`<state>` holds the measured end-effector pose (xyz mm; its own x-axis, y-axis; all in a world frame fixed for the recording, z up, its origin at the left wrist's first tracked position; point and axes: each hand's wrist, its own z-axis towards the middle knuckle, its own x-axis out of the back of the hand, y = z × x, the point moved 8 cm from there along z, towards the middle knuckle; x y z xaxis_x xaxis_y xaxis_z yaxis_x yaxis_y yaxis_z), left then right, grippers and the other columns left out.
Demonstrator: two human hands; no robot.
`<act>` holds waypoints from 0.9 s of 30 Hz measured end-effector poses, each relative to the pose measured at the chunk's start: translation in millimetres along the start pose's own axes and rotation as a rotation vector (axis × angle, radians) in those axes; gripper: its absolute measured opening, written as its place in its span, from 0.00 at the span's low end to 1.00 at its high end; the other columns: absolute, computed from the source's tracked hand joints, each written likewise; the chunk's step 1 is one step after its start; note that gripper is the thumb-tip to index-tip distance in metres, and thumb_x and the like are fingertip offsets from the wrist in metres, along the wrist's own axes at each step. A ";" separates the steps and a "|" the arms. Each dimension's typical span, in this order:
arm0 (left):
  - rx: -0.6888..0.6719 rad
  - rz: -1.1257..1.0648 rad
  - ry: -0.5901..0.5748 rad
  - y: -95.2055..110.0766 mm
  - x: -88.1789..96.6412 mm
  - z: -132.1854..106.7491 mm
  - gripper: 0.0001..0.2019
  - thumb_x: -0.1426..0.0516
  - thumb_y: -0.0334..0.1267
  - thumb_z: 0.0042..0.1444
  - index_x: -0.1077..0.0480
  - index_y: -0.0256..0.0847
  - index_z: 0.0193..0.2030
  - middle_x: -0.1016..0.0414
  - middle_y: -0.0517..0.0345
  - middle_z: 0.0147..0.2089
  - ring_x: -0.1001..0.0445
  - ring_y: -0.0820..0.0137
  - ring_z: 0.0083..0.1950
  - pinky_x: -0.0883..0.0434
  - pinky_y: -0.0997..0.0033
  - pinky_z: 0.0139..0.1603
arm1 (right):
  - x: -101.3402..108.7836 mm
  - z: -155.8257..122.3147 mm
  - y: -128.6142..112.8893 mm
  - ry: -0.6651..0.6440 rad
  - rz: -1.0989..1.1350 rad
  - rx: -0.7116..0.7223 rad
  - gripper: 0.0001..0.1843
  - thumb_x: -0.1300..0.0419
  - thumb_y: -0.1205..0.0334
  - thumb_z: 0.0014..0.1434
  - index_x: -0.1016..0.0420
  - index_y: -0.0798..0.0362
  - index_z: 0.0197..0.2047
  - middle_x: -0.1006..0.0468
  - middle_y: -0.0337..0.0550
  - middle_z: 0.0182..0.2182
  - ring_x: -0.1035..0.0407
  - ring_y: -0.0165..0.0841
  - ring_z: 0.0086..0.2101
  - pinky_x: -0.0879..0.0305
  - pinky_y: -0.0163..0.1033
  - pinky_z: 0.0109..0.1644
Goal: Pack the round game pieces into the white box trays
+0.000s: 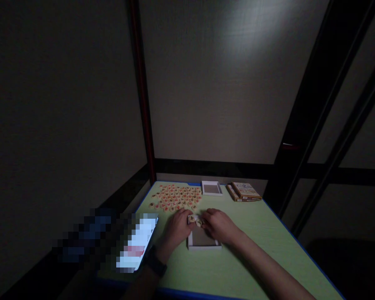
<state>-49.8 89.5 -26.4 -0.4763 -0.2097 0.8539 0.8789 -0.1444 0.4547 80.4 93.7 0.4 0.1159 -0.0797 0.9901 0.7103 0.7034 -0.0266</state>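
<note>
Taking the near white-walled tray (204,247) as the landmark, a flat device with a bright, pixelated screen (139,246) lies to its left on the green tabletop (268,258). Between the two, a dark wristband (156,261) circles the person's left wrist. Beyond the tray and to its left, many round xiangqi pieces (176,197), marked in red or dark characters, lie spread out. The left hand (178,227) is at the tray's far left corner, fingers curled in against a left piece (191,218); a right piece (199,223) sits just beside it. Well beyond the tray stands a second tray (211,183). The right hand (220,225) reaches over the near tray's right side, fingers bent and nearly together by the right piece; whether either hand pinches its piece cannot be told. Beyond the tray, farther right, are stacked printed boxes (245,189).
</note>
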 end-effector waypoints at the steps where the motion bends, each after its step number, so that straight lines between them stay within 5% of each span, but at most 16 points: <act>1: -0.002 0.004 -0.004 -0.3 -0.9 0.5 0.12 0.42 0.32 0.56 0.26 0.42 0.46 0.24 0.55 0.49 0.27 0.67 0.52 0.34 0.70 0.54 | 0.1 -0.7 0.5 -0.006 -0.018 0.004 0.12 0.46 0.60 0.63 0.24 0.55 0.43 0.22 0.51 0.39 0.27 0.40 0.41 0.37 0.38 0.44; 27: -0.028 0.008 -0.003 1.9 0.0 0.5 0.11 0.42 0.31 0.55 0.26 0.41 0.45 0.24 0.53 0.48 0.27 0.65 0.52 0.34 0.69 0.54 | 8.2 0.2 -11.6 0.016 -0.038 0.063 0.14 0.45 0.59 0.61 0.26 0.53 0.47 0.20 0.50 0.39 0.26 0.39 0.39 0.38 0.38 0.42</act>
<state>-48.1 89.6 -25.4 -0.4692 -0.2078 0.8583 0.8814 -0.1695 0.4409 73.0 85.0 8.9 0.1013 -0.1177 0.9879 0.6691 0.7429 0.0199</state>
